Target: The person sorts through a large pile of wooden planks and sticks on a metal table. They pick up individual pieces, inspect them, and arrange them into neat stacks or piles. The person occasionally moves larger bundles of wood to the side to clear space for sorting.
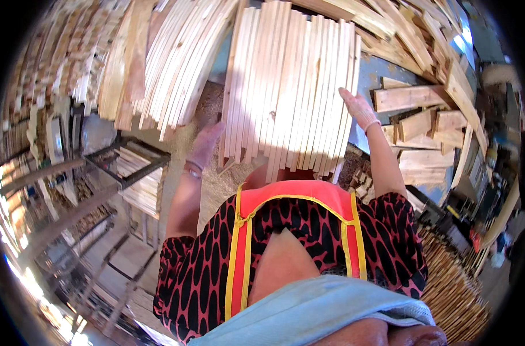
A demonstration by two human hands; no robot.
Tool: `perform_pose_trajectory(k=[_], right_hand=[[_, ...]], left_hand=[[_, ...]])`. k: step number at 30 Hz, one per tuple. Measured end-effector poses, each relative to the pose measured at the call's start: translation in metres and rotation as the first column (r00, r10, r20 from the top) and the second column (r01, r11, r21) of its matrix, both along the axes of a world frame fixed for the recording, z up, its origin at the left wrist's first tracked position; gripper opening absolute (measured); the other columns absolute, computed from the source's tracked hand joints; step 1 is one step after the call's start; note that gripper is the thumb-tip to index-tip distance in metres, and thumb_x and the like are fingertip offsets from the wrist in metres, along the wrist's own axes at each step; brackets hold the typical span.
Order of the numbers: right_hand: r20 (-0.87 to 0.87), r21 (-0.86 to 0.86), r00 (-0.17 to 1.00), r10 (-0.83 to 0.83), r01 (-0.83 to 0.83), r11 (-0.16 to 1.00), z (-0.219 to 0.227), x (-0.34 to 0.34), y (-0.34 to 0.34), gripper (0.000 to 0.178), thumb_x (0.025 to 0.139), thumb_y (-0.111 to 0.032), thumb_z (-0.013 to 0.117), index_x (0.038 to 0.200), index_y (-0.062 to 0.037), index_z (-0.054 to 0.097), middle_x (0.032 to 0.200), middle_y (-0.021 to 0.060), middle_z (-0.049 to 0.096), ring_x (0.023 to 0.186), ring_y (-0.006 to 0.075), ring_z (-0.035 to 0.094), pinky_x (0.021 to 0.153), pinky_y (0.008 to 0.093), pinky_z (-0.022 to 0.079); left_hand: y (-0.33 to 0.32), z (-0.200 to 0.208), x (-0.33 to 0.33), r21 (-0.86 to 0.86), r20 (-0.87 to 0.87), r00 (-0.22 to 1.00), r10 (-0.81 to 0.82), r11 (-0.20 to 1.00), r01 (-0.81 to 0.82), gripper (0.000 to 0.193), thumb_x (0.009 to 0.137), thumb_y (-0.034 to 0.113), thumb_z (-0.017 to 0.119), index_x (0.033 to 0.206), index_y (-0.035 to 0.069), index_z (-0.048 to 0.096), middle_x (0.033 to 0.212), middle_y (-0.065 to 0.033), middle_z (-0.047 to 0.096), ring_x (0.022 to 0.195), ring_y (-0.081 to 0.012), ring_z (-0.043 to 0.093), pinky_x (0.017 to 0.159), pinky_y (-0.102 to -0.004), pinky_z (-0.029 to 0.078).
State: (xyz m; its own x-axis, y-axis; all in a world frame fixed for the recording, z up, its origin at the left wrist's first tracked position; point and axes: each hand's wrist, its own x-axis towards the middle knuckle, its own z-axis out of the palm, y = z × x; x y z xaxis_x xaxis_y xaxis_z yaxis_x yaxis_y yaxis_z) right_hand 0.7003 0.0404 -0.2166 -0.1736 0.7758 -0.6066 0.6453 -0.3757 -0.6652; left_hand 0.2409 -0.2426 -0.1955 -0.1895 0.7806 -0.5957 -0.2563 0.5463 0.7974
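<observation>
A wide row of pale wooden strips (pixel 288 86) lies side by side in front of me, their near ends uneven and close to my waist. My left hand (pixel 206 144), in a thin pale glove, is at the row's near left edge, its fingers stretched toward the outermost strip; whether they touch is hard to tell. My right hand (pixel 360 109), gloved too, lies flat along the right edge with its fingers extended against the side strip. Neither hand is closed around a strip. Bright light washes out part of the row.
Another stack of strips (pixel 184 63) stands at the far left, beside wider boards (pixel 124 63). Short offcuts (pixel 415 98) and long planks lie on a blue-grey surface (pixel 373 72) to the right. A dark metal frame (pixel 127 164) is at left; bundled sticks (pixel 452 282) are at lower right.
</observation>
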Motion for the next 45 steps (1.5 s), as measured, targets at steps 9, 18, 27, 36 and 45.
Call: perform_pose_trajectory(k=[9, 18, 27, 36, 45], right_hand=[[0.071, -0.097, 0.981, -0.182, 0.189, 0.977, 0.057, -0.041, -0.027, 0.112, 0.09, -0.076, 0.067, 0.153, 0.0135, 0.047, 0.153, 0.0313, 0.057, 0.144, 0.0402, 0.054, 0.118, 0.045, 0.044], [-0.516, -0.267, 0.551, -0.656, 0.624, 0.734, 0.023, -0.085, -0.222, 0.081, 0.099, -0.04, 0.077, 0.161, -0.0005, 0.044, 0.154, 0.0186, 0.058, 0.14, 0.0263, 0.057, 0.119, 0.0404, 0.043], [-0.593, -0.426, 0.326, -0.736, 0.648, 0.631, 0.007, -0.085, -0.365, 0.071, 0.095, -0.034, 0.083, 0.154, -0.0034, 0.055, 0.142, 0.0096, 0.068, 0.128, 0.0195, 0.063, 0.109, 0.0364, 0.051], [-0.738, -0.295, 0.117, -0.664, 0.83, 0.474, -0.006, -0.097, -0.44, 0.099, 0.089, -0.024, 0.089, 0.168, -0.0042, 0.033, 0.156, 0.0129, 0.057, 0.14, 0.0209, 0.056, 0.117, 0.0374, 0.046], [-0.878, -0.088, 0.034, -0.477, 0.969, 0.23, 0.069, -0.1, -0.573, 0.097, 0.083, -0.012, 0.09, 0.164, -0.0004, 0.037, 0.148, 0.0117, 0.062, 0.126, 0.0171, 0.063, 0.109, 0.0317, 0.053]], left_hand=[[0.118, -0.011, -0.002, -0.035, 0.005, 0.998, -0.068, 0.997, 0.068, 0.077, 0.098, 0.046, 0.076, 0.153, -0.002, 0.053, 0.149, -0.0119, 0.061, 0.138, -0.0231, 0.057, 0.12, -0.0355, 0.044], [0.019, -0.01, -0.059, -0.093, 0.066, 0.985, -0.159, 0.982, 0.165, 0.071, 0.1, 0.039, 0.069, 0.15, -0.008, 0.051, 0.142, -0.0188, 0.064, 0.129, -0.0294, 0.065, 0.114, -0.042, 0.052], [-0.025, -0.001, -0.084, -0.103, 0.282, 0.908, -0.311, 0.931, 0.351, 0.079, 0.091, 0.037, 0.078, 0.149, -0.009, 0.05, 0.139, -0.0224, 0.066, 0.121, -0.0362, 0.068, 0.106, -0.0479, 0.058], [0.02, -0.004, -0.103, 0.093, 0.325, 0.737, -0.593, 0.796, 0.599, 0.071, 0.092, 0.03, 0.075, 0.145, -0.011, 0.053, 0.139, -0.0257, 0.067, 0.123, -0.0374, 0.069, 0.108, -0.0492, 0.058], [0.007, -0.034, -0.056, 0.416, 0.141, 0.662, -0.736, 0.651, 0.635, 0.071, 0.083, 0.022, 0.081, 0.145, -0.003, 0.055, 0.14, -0.0159, 0.063, 0.127, -0.0309, 0.061, 0.113, -0.0481, 0.047]])
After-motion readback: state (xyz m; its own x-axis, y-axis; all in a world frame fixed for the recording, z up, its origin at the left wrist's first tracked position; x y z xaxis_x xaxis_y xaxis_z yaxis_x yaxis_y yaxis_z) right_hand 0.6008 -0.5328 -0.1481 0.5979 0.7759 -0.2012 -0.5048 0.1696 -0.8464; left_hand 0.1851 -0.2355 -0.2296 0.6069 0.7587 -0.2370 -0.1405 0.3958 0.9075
